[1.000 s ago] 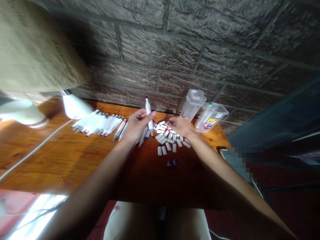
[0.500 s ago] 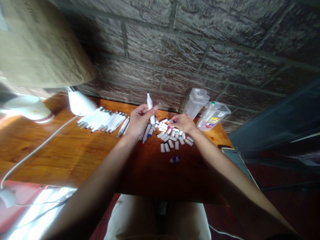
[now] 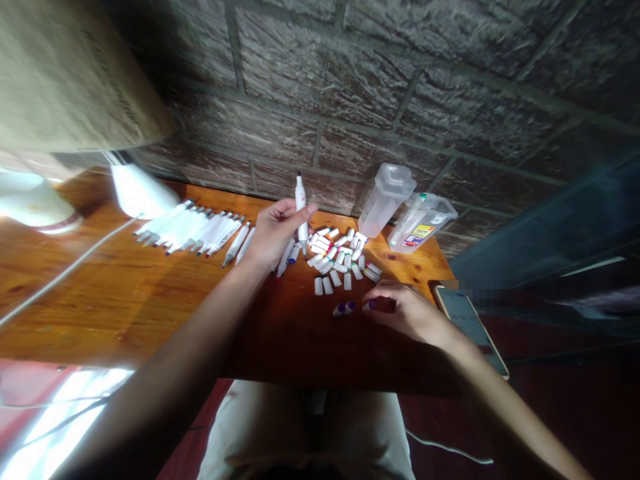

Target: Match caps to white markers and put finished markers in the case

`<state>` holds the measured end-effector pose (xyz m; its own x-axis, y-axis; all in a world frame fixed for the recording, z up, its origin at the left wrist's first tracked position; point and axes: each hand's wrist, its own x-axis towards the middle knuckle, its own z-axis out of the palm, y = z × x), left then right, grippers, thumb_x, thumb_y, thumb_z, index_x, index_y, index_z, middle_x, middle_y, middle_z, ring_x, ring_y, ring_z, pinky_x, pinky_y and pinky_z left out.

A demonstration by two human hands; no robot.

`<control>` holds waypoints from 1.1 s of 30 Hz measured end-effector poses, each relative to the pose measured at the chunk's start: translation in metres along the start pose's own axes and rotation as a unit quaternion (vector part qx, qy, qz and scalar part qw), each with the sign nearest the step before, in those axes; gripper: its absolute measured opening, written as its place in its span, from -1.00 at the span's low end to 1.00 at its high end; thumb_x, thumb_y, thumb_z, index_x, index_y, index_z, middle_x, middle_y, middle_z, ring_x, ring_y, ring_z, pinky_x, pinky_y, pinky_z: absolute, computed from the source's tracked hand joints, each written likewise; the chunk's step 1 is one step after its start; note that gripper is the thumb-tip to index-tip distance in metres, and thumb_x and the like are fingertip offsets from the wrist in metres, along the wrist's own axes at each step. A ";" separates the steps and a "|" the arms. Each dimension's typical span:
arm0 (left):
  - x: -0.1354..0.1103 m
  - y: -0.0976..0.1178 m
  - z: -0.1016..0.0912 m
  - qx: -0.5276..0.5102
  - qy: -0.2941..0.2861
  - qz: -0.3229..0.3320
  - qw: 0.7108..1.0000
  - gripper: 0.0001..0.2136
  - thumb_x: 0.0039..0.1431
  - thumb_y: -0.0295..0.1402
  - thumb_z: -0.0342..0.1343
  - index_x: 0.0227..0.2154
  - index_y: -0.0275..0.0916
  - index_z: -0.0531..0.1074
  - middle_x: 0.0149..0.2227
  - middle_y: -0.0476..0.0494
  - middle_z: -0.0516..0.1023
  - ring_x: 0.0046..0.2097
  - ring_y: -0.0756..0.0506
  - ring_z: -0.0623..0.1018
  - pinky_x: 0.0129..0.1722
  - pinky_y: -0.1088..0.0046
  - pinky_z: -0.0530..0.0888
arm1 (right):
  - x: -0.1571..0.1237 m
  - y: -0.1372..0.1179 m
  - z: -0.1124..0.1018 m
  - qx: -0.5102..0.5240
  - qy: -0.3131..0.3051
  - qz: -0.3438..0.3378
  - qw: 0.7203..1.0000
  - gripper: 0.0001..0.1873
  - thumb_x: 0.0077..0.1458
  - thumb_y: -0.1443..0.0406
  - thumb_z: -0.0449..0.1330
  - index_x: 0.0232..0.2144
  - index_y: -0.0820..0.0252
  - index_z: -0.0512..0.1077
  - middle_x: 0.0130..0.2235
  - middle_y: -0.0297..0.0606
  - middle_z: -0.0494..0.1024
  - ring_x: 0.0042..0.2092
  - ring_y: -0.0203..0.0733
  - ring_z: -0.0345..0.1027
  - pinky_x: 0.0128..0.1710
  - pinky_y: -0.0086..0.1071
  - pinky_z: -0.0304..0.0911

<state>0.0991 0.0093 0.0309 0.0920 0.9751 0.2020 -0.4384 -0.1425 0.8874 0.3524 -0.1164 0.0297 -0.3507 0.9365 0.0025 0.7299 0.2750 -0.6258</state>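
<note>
Left hand: grip clamped on a white marker, near upright above the worktop, dark tip up and bare. Right hand: grip closed, thumb and finger pinching a purple-ended cap, just right of a pair of purple-ended caps near the front.

Status, my read: those two caps are set apart from the rest and the third is right beside them, so purple looks nearly grouped. Nothing is on the held marker's top tip. Bulk is left: the cap pile is loose and mixed, with four white caps in a loose line in front of it. Left of the hands, a row of markers lies side by side; ends look uncapped, too small to be sure. A few more markers lie by the left wrist.

Further out: two clear tubs by the wall, one plain, one with a yellow, red and purple label. Can't read it from here. Red print on the held marker: too small. Lampshade has lettering, blurred. Phone at the right edge, screen text illegible.
</note>
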 end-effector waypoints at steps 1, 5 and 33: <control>0.000 0.001 0.000 -0.003 0.005 0.002 1.000 -0.65 -0.17 -0.13 0.47 -0.48 -0.24 0.49 -0.57 0.03 0.52 -0.59 0.06 0.47 -0.59 0.57 0.38 | 0.000 0.002 0.006 -0.001 0.008 -0.003 1.000 -0.86 0.10 0.25 0.32 -0.26 0.10 0.62 -0.25 -0.21 0.62 -0.26 -0.12 0.48 -0.24 -0.27 0.35; 0.000 0.005 0.000 -0.017 0.021 0.002 1.000 -0.63 -0.22 -0.13 0.49 -0.48 -0.24 0.48 -0.58 0.05 0.51 -0.58 0.04 0.50 -0.60 0.57 0.40 | 0.001 0.006 0.013 -0.005 0.010 -0.010 1.000 -0.83 0.08 0.27 0.34 -0.23 0.08 0.64 -0.23 -0.18 0.63 -0.23 -0.09 0.49 -0.18 -0.21 0.39; 0.003 0.014 -0.006 -0.043 0.012 0.038 0.998 -0.61 -0.17 -0.08 0.45 -0.46 -0.29 0.50 -0.53 0.04 0.53 -0.54 0.07 0.49 -0.52 0.58 0.38 | 0.156 -0.028 -0.013 -0.125 0.041 -0.177 0.975 -0.74 0.15 0.28 0.23 -0.10 0.23 0.50 -0.22 -0.17 0.58 -0.21 -0.11 0.47 -0.10 -0.24 0.35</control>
<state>0.0878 0.0115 0.0410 0.0340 0.9658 0.2571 -0.5190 -0.2027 0.8304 0.2855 0.0246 0.0579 -0.5661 0.7847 0.2526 0.6956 0.6192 -0.3644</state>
